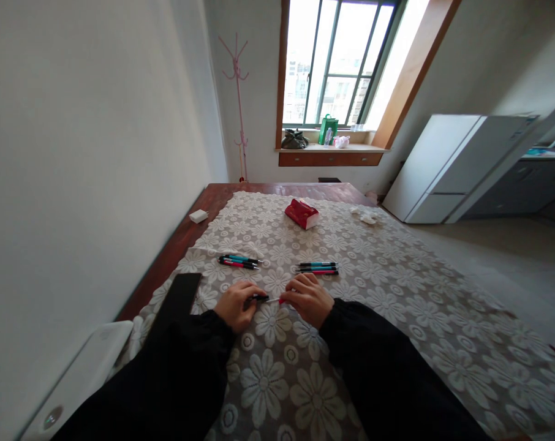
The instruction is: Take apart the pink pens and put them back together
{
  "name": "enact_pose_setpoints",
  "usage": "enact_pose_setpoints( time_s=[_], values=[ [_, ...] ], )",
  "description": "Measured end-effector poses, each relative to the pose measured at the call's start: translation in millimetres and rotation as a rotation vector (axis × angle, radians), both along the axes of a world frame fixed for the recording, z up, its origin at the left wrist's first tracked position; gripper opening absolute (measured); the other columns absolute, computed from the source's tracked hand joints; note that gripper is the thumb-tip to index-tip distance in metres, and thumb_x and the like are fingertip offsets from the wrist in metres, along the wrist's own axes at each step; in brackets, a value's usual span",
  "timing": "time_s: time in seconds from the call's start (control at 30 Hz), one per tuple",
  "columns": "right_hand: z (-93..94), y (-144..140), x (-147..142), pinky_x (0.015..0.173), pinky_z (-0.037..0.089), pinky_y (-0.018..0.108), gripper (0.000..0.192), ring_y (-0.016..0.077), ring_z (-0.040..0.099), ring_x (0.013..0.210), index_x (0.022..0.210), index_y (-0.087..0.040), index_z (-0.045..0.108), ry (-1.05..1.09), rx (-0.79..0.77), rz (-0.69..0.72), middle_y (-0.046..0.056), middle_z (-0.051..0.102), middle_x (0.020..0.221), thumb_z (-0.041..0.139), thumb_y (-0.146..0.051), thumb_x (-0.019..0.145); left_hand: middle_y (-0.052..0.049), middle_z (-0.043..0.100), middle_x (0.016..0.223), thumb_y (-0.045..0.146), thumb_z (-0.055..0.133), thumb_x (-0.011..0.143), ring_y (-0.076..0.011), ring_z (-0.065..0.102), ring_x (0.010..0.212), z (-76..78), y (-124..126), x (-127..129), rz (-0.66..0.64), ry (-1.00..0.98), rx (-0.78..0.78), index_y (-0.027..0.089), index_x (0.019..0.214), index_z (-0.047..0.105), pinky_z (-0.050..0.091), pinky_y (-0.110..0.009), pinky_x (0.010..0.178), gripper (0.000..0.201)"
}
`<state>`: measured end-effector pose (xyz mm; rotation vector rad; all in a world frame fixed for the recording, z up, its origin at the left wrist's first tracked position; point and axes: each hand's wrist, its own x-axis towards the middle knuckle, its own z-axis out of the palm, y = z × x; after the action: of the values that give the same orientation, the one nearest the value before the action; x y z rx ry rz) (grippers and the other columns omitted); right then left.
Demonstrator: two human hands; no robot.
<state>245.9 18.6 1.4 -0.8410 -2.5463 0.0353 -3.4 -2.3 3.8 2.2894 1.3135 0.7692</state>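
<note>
Low over the flowered tablecloth [289,354], my two hands hold the parts of a pen close together. My left hand [238,305] is closed on a black pen part [260,297]. Fingers pinched, my right hand [309,297] grips a red pen barrel [282,301], mostly hidden by the fingers. A thin pale refill [272,300] spans the gap between the two parts. Beyond my left hand lies a group of pens [239,262], blue and red with black grips. Another group of pens [318,268] lies side by side beyond my right hand.
A red tissue pack [302,214] lies farther back, with crumpled white tissue [364,215] to its right. A white adapter [198,216] rests near the left table edge. A dark flat case [179,297] and a white device [82,373] flank my left arm, by the wall.
</note>
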Motion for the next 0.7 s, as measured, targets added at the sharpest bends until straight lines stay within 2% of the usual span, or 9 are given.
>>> enact_pose_setpoints(
  time_s=[0.23,0.5,0.7],
  values=[
    [4.8,3,6,0.088,0.033,0.038,0.012,0.0200,0.052,0.091,0.093,-0.024,0.068,0.015,0.007,-0.024,0.004,0.067,0.092,0.056,-0.025,0.094,-0.004,0.068,0.100,0.006,0.054,0.073,-0.0205,0.061,0.098,-0.7,0,0,-0.005,-0.007,0.004,0.023,0.096,0.071,0.048,-0.033,0.091,0.034],
    [20.6,5,18,0.088,0.034,0.037,0.014,0.0198,0.053,0.089,0.091,-0.021,0.066,0.040,-0.029,-0.045,0.005,0.066,0.089,0.053,-0.026,0.095,-0.004,0.068,0.097,0.007,0.053,0.074,-0.0209,0.060,0.097,0.9,0,0,0.008,0.016,-0.006,0.022,0.095,0.069,0.047,-0.033,0.089,0.030],
    [11.8,-2,6,0.084,0.035,0.034,0.008,0.0190,0.054,0.088,0.094,-0.021,0.063,0.052,-0.133,0.062,0.004,0.067,0.089,0.056,-0.026,0.093,-0.003,0.068,0.096,0.007,0.054,0.074,-0.0210,0.060,0.095,-0.3,0,0,0.012,0.016,0.000,0.023,0.095,0.068,0.047,-0.033,0.088,0.031]
  ],
)
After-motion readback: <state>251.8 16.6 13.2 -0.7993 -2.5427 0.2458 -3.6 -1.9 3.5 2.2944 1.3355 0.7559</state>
